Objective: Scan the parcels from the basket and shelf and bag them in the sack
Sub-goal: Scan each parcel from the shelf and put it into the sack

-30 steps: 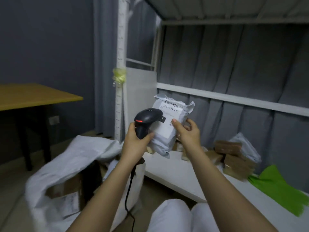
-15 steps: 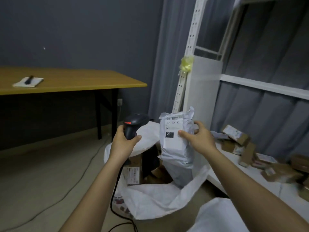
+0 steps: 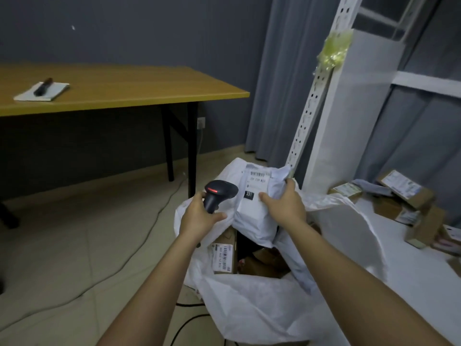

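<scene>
My right hand (image 3: 284,207) grips a grey plastic mailer parcel (image 3: 252,216) with a white label marked 231. The parcel hangs upright in the open mouth of the white sack (image 3: 262,303), its lower end inside. My left hand (image 3: 199,217) holds a black barcode scanner (image 3: 218,193) just left of the parcel, its red light lit. Inside the sack lie brown cardboard parcels (image 3: 224,253), one with a barcode label. Several more cardboard parcels (image 3: 404,196) lie on the white shelf (image 3: 411,270) to the right.
A wooden table (image 3: 119,88) with black legs stands at left, with a notepad and pen (image 3: 42,91) on it. Cables (image 3: 112,268) run across the tiled floor. A white shelf upright (image 3: 314,103) with yellow tape rises behind the sack.
My view has swung left and down from the shelf to the sack. The parcel has moved down from in front of the scanner into the sack's mouth, and the scanner has dropped with it.
</scene>
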